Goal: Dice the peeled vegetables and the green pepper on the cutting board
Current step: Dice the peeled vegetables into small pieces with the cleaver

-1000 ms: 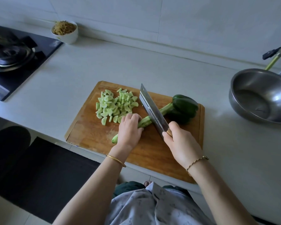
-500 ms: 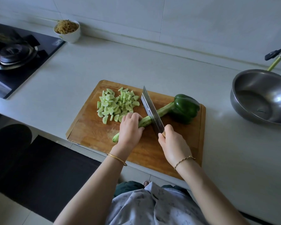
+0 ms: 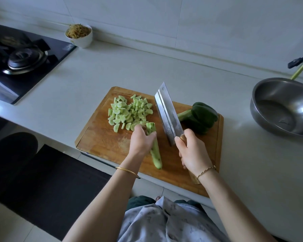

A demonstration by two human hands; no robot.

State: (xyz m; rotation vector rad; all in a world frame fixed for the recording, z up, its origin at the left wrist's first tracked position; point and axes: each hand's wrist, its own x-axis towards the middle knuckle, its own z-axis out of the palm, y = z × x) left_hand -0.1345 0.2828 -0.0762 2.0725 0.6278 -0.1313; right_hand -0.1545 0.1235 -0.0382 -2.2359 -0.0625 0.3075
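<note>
Cucumber, round and slick, could roll under the next chop and bring the cleaver onto the left grip curled round its far half (fingertips hidden). Pale, peeled, streaked with leftover skin, it lies on the board from 12 to 6 o'clock; the right grip wraps the cleaver handle at its 3 o'clock.

The cutting board sits at the bench's front edge — diced pieces at its back-left, pepper back-right — a basin by the bench's right edge.
</note>
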